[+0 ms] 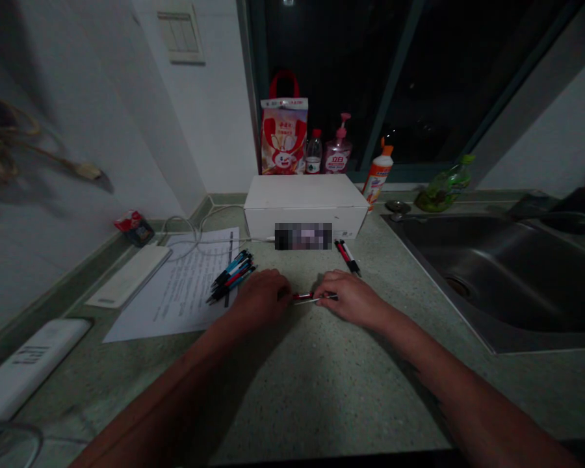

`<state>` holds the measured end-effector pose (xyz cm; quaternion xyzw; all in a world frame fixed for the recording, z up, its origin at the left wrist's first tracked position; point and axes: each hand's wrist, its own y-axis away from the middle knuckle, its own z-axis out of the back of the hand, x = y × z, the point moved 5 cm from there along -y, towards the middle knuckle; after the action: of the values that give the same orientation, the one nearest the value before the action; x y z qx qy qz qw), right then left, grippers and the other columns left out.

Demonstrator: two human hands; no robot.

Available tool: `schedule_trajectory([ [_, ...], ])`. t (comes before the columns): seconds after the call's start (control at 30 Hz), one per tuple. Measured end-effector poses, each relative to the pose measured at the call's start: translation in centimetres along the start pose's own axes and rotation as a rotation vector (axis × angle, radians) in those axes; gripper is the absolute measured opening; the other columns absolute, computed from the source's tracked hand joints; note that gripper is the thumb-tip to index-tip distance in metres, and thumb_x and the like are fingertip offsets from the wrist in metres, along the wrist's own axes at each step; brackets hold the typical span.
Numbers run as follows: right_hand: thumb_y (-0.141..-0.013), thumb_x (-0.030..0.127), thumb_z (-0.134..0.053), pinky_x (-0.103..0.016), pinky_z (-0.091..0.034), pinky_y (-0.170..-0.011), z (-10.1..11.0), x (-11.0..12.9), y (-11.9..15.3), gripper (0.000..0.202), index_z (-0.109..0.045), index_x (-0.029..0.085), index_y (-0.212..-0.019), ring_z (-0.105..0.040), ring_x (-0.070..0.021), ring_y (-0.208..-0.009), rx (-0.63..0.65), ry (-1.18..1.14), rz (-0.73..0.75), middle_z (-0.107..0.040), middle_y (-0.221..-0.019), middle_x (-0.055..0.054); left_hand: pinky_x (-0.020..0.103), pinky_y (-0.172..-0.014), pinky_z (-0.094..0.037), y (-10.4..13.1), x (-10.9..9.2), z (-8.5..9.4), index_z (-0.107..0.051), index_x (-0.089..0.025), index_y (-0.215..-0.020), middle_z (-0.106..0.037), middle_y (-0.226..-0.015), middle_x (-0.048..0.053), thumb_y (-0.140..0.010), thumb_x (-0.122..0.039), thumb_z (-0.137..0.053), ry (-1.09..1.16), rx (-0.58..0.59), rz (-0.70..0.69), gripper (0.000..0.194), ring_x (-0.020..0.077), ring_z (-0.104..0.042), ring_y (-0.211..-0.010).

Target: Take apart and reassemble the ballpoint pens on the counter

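Note:
Between my two hands, low over the counter, lies a thin red and silver pen [303,297]. My left hand [264,294] has its fingers closed at the pen's left end. Around the right part of the pen, the fingers of my right hand [348,296] are pinched, and a dark tip sticks out beside them. Several blue, red and black pens [233,275] lie in a bunch on the printed paper [175,292], just left of my left hand. A red pen and a dark pen [347,257] rest side by side beyond my right hand.
A white box [305,198] stands at the back, with bottles and a red bag [284,136] behind it. The steel sink [531,279] is at the right. White power strips [34,364] and cables lie at the left, near the wall.

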<state>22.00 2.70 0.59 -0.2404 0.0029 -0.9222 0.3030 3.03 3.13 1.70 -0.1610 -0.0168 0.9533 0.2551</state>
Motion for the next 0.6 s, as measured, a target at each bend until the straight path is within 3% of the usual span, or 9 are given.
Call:
schedule_trajectory([
  [0.2,-0.085,0.014,-0.079,-0.032,-0.045,-0.081,-0.2,0.1,0.0,0.012,-0.077,0.024,-0.093,-0.063,-0.0207,-0.090,-0.001,0.019,0.008,-0.069,-0.086,-0.003,0.034,-0.076,-0.044,-0.2,0.3,0.1,-0.076,-0.020,-0.088,-0.072,-0.090,0.006,-0.090,-0.024,-0.064,0.015,0.000,0.044,0.013,0.0221,-0.064,-0.085],
  [0.4,-0.085,0.015,-0.079,-0.032,-0.044,-0.079,-0.3,0.1,-0.2,0.012,-0.077,0.023,-0.094,-0.062,-0.0198,-0.087,-0.021,0.021,0.018,-0.068,-0.084,-0.002,0.032,-0.083,-0.047,-0.5,1.9,0.2,-0.074,-0.020,-0.089,-0.073,-0.095,0.006,-0.092,-0.017,-0.059,0.057,-0.072,0.107,0.015,0.0209,-0.066,-0.091],
  [0.6,-0.085,0.016,-0.079,-0.032,-0.044,-0.079,-0.1,0.2,-0.3,0.011,-0.076,0.022,-0.093,-0.062,-0.0199,-0.086,-0.032,0.040,0.010,-0.069,-0.084,-0.002,0.035,-0.084,-0.049,-0.4,2.6,0.1,-0.075,-0.020,-0.090,-0.073,-0.094,0.008,-0.089,-0.021,-0.061,-0.024,-0.010,0.089,0.014,0.0238,-0.067,-0.091],
])
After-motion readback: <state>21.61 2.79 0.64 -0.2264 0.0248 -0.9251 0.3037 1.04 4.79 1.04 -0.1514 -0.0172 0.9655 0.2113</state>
